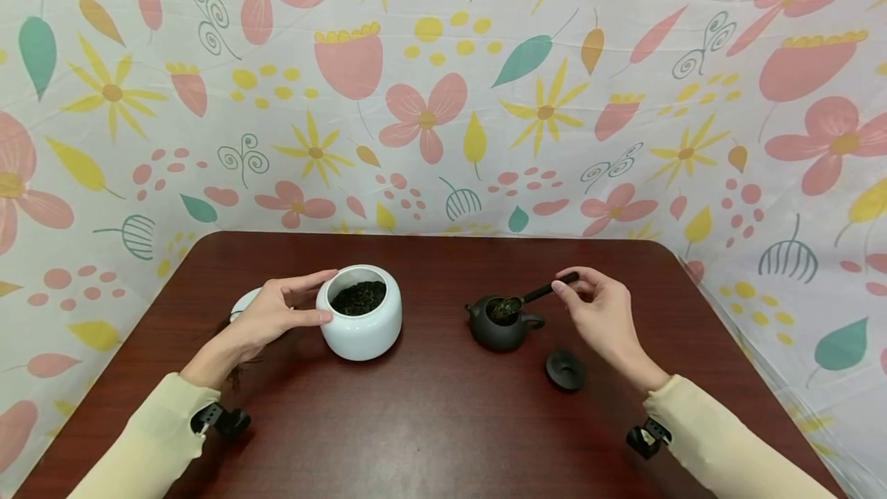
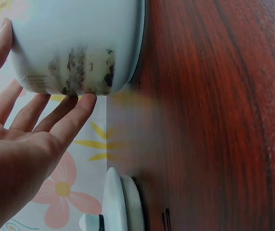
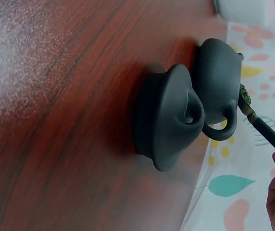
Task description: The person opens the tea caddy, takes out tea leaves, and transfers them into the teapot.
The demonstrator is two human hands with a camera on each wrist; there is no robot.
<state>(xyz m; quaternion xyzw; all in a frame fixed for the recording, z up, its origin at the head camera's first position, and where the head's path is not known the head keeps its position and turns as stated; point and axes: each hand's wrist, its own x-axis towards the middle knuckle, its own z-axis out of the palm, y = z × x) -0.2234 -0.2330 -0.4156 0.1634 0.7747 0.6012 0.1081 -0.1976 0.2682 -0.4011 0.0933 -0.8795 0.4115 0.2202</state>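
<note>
My left hand (image 1: 266,316) steadies a white jar (image 1: 363,333), fingertips and thumb against its left side and rim. Dark loose tea leaves (image 1: 359,297) show inside the jar. My right hand (image 1: 597,312) pinches the dark handle of a tea scoop (image 1: 540,293) between fingers and thumb. The scoop's head, heaped with leaves (image 3: 245,94), lies at the mouth of a small black teapot (image 1: 500,333). In front of the pot's handle sits the black teapot lid (image 1: 564,370), large in the right wrist view.
A white jar lid (image 2: 116,202) with a knob lies left of the jar, mostly behind my left hand in the head view. Thin dark strands (image 1: 235,373) show beneath the left wrist. The brown table (image 1: 430,414) ends at a flower-patterned cloth (image 1: 430,45).
</note>
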